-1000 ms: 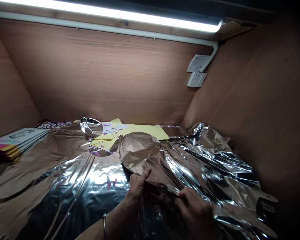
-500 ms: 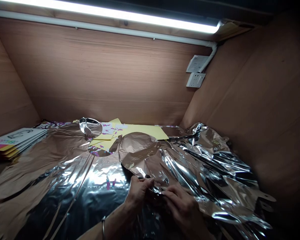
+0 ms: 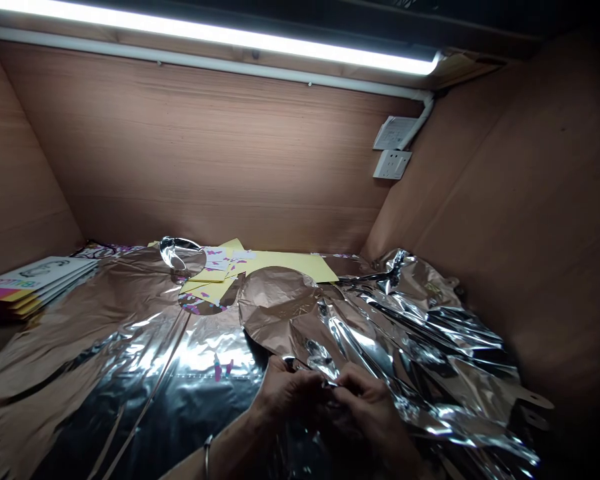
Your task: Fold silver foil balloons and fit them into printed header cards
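Observation:
A crumpled silver foil balloon (image 3: 380, 333) lies across the right half of the desk, its round lobe (image 3: 280, 300) toward the middle. My left hand (image 3: 285, 395) and my right hand (image 3: 367, 407) meet at the balloon's near edge. Both have fingers pinched closed on a small fold of the foil between them. A bangle (image 3: 207, 455) shows on my left wrist.
More flat foil sheets (image 3: 105, 333) cover the left of the desk. Yellow sheets with stickers (image 3: 260, 261) lie at the back, and a stack of printed booklets (image 3: 30, 280) sits at far left. Wooden walls enclose the space; a wall socket (image 3: 391, 164) sits at the back right.
My hands have drawn together at the foil's near edge. The left thumb, pointing up a second ago, has closed onto the foil. The right hand slid left to meet it.

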A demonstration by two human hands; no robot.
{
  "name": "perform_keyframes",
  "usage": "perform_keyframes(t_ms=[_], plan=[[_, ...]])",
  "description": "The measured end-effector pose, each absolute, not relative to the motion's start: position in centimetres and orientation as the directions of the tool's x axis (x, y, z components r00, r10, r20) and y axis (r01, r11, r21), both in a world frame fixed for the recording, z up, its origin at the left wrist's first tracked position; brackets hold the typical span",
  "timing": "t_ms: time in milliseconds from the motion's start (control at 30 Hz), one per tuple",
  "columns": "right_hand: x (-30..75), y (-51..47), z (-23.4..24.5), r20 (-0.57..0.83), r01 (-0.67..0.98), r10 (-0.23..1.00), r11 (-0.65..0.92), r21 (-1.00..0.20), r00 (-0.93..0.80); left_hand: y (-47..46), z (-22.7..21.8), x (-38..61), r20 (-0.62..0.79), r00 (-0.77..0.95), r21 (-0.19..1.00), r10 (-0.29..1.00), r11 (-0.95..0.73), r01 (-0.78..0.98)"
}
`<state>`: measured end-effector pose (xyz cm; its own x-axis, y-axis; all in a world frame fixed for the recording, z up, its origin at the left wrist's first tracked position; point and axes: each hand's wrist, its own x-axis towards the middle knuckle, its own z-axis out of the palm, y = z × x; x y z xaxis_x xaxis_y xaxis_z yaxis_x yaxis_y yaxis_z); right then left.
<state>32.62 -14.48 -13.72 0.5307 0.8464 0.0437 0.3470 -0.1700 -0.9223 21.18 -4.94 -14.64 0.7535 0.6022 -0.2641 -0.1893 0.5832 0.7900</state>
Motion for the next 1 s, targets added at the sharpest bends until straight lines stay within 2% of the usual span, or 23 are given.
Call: perform_keyframes(t_ms=[67, 133, 233, 333, 467, 600, 733, 833, 900, 1000], plan=[[33.3, -14.4, -13.3, -0.128, 0.090, 0.876, -0.191, -0.977, 0.464, -5.2, -14.7, 21.3, -0.238, 0.757, 0.765, 0.608, 0.598, -0.239], [34.6, -14.3, -12.9, -0.204, -0.091, 0.883, -0.183, -0.979, 0.423, -5.3, -14.8, 21.3, -0.255, 0.771, 0.752, 0.584, 0.621, -0.222], [37.2, -14.2, -11.8, -0.201, -0.149, 0.825, -0.143, -0.978, 0.528, -5.1, -15.2, 21.4, -0.331, 0.760, 0.769, 0.559, 0.627, -0.127], [38.9, -14.3, -10.3, -0.187, -0.147, 0.768, -0.122, -0.982, 0.613, -4.6, -15.5, 21.5, -0.332, 0.767, 0.796, 0.549, 0.600, -0.085], [37.9, -14.3, -9.4, -0.147, -0.048, 0.825, -0.145, -0.988, 0.546, -4.8, -15.1, 22.1, -0.300, 0.806, 0.847, 0.511, 0.531, -0.020], [35.8, -14.1, -10.6, -0.118, 0.044, 0.875, -0.157, -0.987, 0.469, -5.4, -14.2, 22.4, -0.217, 0.815, 0.862, 0.537, 0.497, -0.097], [34.8, -13.8, -12.0, -0.115, 0.072, 0.865, -0.172, -0.982, 0.489, -5.5, -14.0, 22.5, -0.255, 0.784, 0.847, 0.565, 0.522, -0.101], [34.5, -13.6, -12.4, -0.138, 0.046, 0.895, -0.173, -0.984, 0.424, -5.5, -14.3, 22.7, -0.251, 0.754, 0.841, 0.606, 0.522, -0.140], [35.0, -13.5, -12.4, -0.105, 0.115, 0.891, -0.172, -0.978, 0.442, -5.4, -14.5, 22.8, -0.273, 0.744, 0.845, 0.610, 0.522, -0.117], [38.4, -13.3, -11.4, 0.028, 0.319, 0.804, -0.205, -0.925, 0.595, -5.3, -14.7, 22.5, -0.343, 0.752, 0.851, 0.563, 0.525, -0.005]])
